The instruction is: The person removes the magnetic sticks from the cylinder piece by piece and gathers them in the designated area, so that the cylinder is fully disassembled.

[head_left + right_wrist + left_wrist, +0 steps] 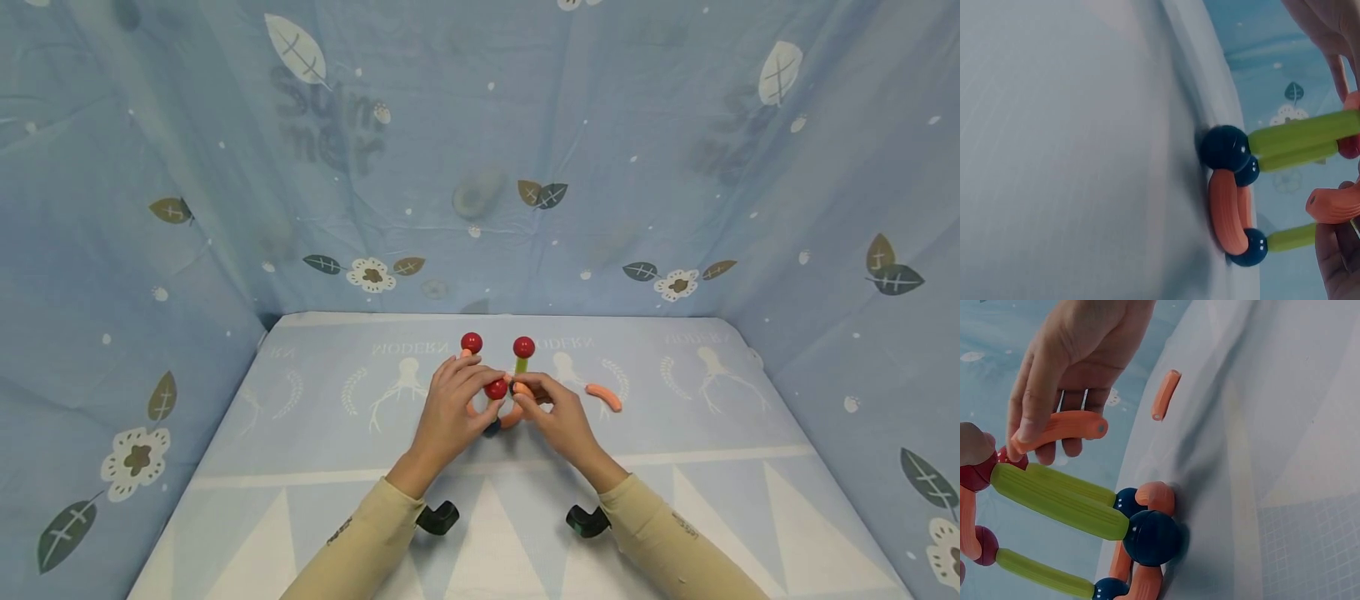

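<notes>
A small frame of toy rods and balls stands on the table. Upright green rods [1060,501] rise from dark blue balls [1152,537] linked by curved orange rods [1227,209] at the base; red balls [524,347] top it. My left hand [452,406] grips a near red ball [496,389] between thumb and fingers. Beside it, my right hand [561,414] pinches a separate curved orange rod [1066,427], whose near end hangs free in the left wrist view. Whether its far end touches a red ball I cannot tell.
Another curved orange rod [603,397] lies loose on the patterned cloth to the right of the frame. Two black curved pieces [437,518] show beside the sleeves. A blue printed curtain [480,167] closes off the back and sides.
</notes>
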`<state>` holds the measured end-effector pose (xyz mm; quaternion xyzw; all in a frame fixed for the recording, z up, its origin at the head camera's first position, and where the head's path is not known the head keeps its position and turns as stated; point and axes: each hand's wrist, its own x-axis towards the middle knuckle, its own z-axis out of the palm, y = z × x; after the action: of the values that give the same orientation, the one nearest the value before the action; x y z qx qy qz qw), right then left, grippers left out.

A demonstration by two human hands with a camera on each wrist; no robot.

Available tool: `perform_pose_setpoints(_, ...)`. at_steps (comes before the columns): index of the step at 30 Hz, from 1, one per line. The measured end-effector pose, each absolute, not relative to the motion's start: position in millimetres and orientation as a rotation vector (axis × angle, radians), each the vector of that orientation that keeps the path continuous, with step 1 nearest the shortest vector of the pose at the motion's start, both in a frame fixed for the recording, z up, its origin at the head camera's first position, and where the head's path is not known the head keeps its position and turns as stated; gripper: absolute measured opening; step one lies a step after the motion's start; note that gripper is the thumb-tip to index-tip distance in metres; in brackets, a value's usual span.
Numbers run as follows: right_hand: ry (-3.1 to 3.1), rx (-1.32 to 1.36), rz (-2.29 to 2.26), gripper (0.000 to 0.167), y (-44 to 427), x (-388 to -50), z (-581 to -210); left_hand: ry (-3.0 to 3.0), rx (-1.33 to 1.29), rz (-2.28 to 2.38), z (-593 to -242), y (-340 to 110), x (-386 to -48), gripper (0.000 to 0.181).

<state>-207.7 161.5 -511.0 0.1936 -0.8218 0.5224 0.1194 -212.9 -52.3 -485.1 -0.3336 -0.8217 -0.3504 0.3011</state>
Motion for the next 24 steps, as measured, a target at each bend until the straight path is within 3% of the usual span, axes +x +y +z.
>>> perform_pose_setpoints(24, -2.567, 0.161, 1.207, 0.027, 270, -212, -527, -2.180, -0.883, -0.921, -485, -52, -214, 0.033)
